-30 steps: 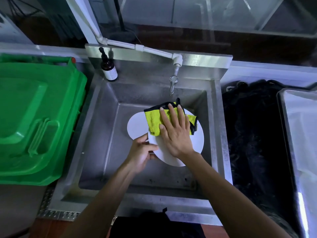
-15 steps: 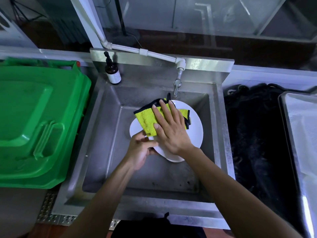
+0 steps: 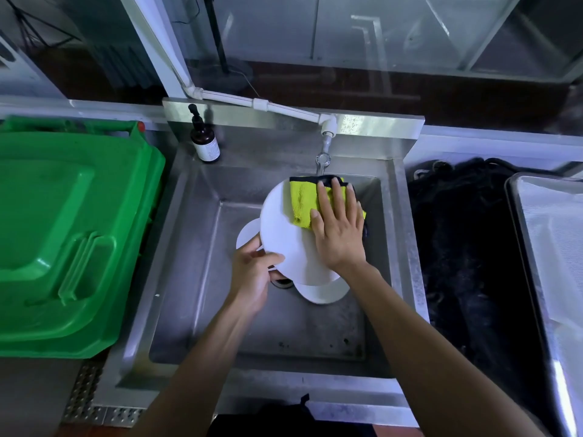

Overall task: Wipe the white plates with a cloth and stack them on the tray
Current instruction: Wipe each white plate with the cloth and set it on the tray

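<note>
- Your left hand (image 3: 252, 272) pinches the white plate (image 3: 284, 234) at its lower-left rim, over the sink (image 3: 189, 279).
- Your right hand (image 3: 339, 228), fingers straight, presses the yellow cloth (image 3: 301, 205) onto its upper right.

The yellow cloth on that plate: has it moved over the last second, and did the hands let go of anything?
The right hand has slid the yellow cloth from the plate's left side to its upper right edge, nearer the tap. Nothing was let go: the left hand still grips the white plate at its lower left rim, over the sink.
</note>
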